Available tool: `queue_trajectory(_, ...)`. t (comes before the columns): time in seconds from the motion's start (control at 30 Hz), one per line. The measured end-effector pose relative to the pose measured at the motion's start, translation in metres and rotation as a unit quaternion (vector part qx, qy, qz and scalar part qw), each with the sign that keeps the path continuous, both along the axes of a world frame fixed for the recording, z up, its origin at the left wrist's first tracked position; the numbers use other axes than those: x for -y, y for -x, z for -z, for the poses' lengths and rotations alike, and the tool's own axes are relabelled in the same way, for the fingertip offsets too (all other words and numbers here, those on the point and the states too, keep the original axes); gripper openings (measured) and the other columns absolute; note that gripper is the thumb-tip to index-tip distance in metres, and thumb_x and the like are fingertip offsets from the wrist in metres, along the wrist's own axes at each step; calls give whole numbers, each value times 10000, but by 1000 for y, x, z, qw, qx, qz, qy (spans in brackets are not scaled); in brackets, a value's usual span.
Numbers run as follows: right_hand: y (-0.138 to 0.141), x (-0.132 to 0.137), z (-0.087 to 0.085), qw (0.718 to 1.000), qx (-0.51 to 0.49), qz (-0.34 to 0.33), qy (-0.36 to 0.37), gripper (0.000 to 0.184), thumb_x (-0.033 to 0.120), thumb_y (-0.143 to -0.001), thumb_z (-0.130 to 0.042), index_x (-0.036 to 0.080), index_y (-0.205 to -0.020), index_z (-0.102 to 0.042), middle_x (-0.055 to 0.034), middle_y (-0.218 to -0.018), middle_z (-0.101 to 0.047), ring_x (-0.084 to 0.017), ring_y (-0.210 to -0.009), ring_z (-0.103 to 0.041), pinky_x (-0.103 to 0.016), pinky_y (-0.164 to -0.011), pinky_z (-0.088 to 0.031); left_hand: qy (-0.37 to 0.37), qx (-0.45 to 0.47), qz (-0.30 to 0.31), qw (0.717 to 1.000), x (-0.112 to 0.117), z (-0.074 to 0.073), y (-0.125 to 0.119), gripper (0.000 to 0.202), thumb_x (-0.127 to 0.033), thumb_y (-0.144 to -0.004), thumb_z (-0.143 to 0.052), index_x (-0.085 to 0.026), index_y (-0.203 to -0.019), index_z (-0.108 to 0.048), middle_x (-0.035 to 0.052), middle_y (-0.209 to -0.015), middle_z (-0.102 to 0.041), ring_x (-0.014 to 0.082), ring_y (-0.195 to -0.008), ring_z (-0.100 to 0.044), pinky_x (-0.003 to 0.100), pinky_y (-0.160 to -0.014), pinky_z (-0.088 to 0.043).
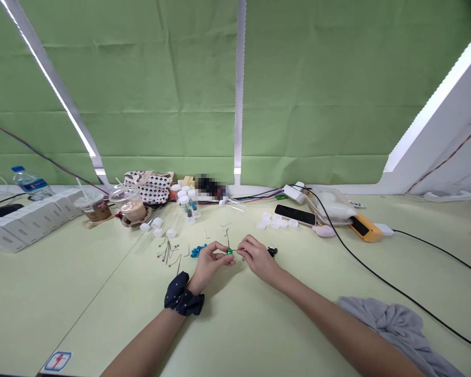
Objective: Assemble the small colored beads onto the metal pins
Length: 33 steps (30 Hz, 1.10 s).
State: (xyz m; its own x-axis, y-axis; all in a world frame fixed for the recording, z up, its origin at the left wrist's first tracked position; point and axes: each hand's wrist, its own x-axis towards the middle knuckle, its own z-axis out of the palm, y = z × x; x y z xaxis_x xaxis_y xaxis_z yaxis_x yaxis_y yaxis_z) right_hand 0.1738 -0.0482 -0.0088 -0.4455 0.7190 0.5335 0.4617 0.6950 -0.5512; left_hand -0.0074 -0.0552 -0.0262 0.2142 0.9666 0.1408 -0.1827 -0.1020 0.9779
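My left hand (pixel 212 261) pinches a small shiny green round piece (pixel 230 251) between thumb and fingers, a little above the table. A thin metal rod (pixel 228 238) rises from that piece. My right hand (pixel 257 256) is closed on a thin metal tool, probably a hex key (pixel 236 250), whose end meets the green piece from the right. Blue shiny pieces (pixel 198 251) lie in a cluster beside my left hand. Small black pieces (pixel 272 252) lie just behind my right hand. Bent metal rods and hex keys (pixel 168 251) are scattered to the left.
Capped clear vials (pixel 186 209) stand at the back, with white caps (pixel 275 222) and a phone (pixel 295 214) to their right. Drink cups (pixel 132 209) and white boxes (pixel 27 222) line the left. A black cable (pixel 361 262) crosses the right side near a grey cloth (pixel 392 319).
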Motion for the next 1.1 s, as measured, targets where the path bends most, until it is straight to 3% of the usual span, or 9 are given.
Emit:
queue_trajectory(0.2, 0, 2, 1, 999, 14, -1, -38, 221, 188, -908, -346, 203, -879, -565, -52, -823, -499, -151, -706, -502, -263, -642, -412, 7, 1, 3, 1000, 3, -6, -1, 261, -239, -676, -713, -147, -802, -504, -15, -631, -621, 153, -594, -654, 283, -615, -523)
queue_trajectory(0.43, 0, 2, 3, 997, 36, -24, -64, 308, 172, -909, -315, 217, -1090, -559, -62, -836, -509, -147, -703, -503, -254, -631, -424, 5, 10, 2, 1000, 4, -8, -1, 288, -267, -662, -723, -155, -810, -503, -21, -704, -607, 147, -601, -655, 289, -621, -528)
queue_trajectory(0.8, -4, 0, -2, 996, 39, -48, -63, 309, 151, -895, -325, 215, -1058, -581, -58, -823, -511, -144, -692, -503, -252, -615, -419, -4, -18, 20, 1000, 3, -7, 1, 271, -278, -669, -718, -145, -791, -516, 16, -691, -657, 163, -616, -658, 296, -629, -523)
queue_trajectory(1.1, 0, 2, 0, 999, 14, 19, -34, 190, 180, -890, -368, 191, -848, -553, -43, -797, -502, -140, -660, -486, -251, -594, -388, -3, -10, 2, 1000, 1, -3, 0, 298, -278, -640, -740, -151, -785, -513, 10, -668, -663, 171, -600, -664, 297, -613, -533)
